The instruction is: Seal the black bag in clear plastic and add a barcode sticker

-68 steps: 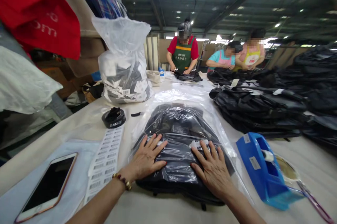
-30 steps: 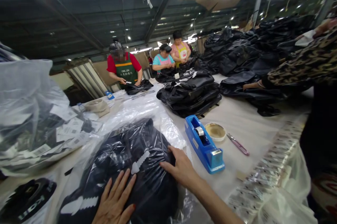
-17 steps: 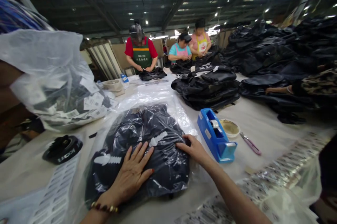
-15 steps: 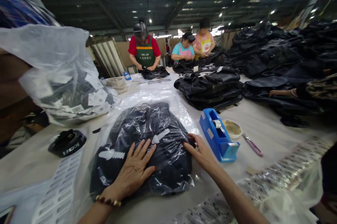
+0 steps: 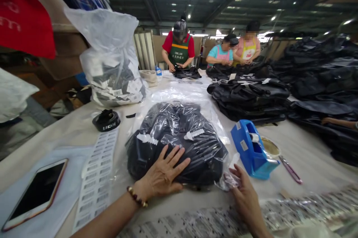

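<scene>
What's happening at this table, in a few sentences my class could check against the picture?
A person's left hand lies spread on a black bag inside clear plastic, while the right hand grips a loose part of that plastic at the bag's right side. A blue tape dispenser stands just beyond the right hand. Across the table, a co-worker in a green apron handles a black item.

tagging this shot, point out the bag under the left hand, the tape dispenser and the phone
Bag [image 5: 173, 136], head view, middle of its upper side
Tape dispenser [image 5: 247, 156], head view, blue side wall
Phone [image 5: 36, 194], head view, middle of the dark screen
</scene>
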Tool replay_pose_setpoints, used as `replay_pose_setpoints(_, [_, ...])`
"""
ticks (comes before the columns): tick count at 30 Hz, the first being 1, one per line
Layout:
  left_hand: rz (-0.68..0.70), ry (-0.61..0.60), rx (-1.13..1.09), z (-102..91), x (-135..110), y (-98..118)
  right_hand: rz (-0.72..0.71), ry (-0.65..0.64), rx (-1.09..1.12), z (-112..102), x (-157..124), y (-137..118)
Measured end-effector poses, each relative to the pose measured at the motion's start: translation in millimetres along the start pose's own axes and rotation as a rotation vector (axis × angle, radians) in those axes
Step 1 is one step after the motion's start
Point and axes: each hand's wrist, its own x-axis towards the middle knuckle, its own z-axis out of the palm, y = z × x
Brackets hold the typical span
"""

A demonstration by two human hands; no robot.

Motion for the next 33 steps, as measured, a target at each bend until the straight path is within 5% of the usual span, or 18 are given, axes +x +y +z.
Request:
replay_pose_setpoints(10, [-0.050, 0.207, 0.191, 21.1, -10, 13, 0.047, -0.095, 0.199, 8, 9, -53])
replay_pose_setpoints(20, [-0.194, 0.342, 0.268, -7.9, 5, -2, 0.003, -0.154, 0.529, -10, 26, -121])
replay_pose_setpoints(26, [-0.257, 0.215, 0.078, -54.4, 31, -34, 0.022, -0.060, 0.608, -5, 31, -118])
replay_pose_setpoints(33, [-0.330, 0.041, -0.017, -93.6, 72, -59, 0.103, 0.175, 0.476, 6, 44, -75])
